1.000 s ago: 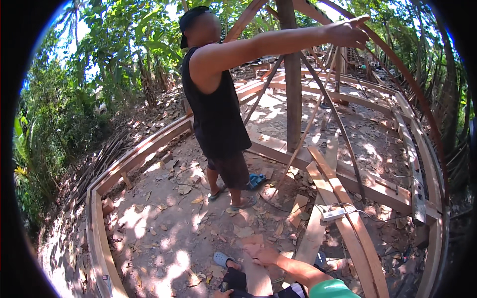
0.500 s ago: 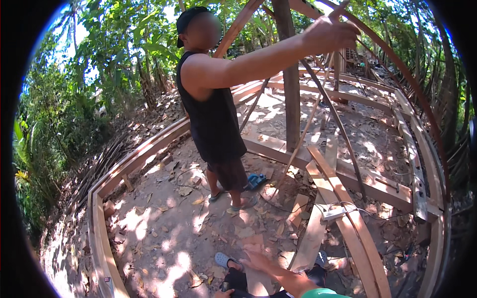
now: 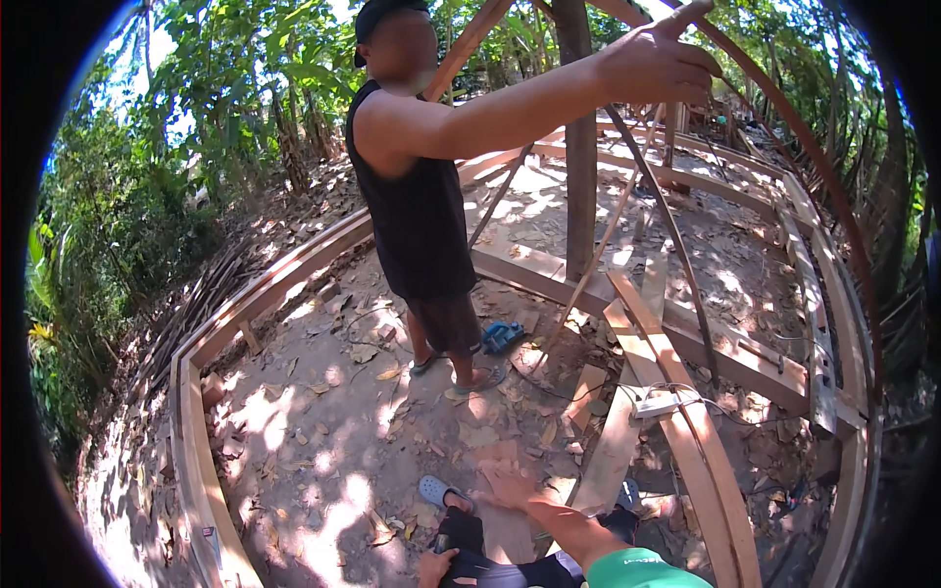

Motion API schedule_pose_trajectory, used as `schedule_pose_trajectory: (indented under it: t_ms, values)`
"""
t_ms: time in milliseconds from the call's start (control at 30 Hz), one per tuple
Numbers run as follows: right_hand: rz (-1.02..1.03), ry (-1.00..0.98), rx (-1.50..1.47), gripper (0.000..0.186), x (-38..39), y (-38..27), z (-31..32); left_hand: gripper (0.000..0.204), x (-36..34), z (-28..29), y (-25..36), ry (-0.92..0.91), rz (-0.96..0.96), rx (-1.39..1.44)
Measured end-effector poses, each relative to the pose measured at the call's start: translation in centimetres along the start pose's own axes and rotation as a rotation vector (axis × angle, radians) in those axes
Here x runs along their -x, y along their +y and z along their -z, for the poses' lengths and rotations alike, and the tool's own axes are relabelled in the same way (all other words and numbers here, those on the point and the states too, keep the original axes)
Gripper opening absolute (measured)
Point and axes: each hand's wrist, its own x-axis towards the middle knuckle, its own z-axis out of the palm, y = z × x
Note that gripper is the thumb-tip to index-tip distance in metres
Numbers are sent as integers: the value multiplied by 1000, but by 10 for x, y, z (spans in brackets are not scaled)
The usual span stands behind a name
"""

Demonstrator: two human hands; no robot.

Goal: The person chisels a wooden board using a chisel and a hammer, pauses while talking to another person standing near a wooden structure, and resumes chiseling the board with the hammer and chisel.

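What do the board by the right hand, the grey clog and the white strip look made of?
Board: wood, likely bare sawn; pale tan, no visible sheen.
Grey clog: probably moulded foam or rubber; matte, with holes.
White strip: perhaps plastic; pale, smooth-looking, too small to be sure.

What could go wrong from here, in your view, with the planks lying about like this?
The co-worker's sandalled foot could catch the blue tool nearby. The white strip might slide off the planks if they shift. The bare right hand, over the board, might pick up splinters.
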Motion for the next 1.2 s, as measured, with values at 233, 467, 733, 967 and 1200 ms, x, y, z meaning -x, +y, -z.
schedule_pose_trajectory:
  t_ms: [233,467,733,967,1200]
  values:
    - [141,122,167,92,10,31,-22,51,-49,-23,-57,57,68,36]
    - [-7,-40,198,76,6,32,-32,49,-38,-20,-54,99,28,85]
    - [-115,10,96,49,-3,37,-43,44,-41,-26,-55,83,-16,132]
    - [-64,125,-227,53,-1,46,-64,44,-60,-25,-72,146,-42,173]
    - [-89,113,-73,50,-17,3,-35,56,-55,-10,-65,116,-20,118]
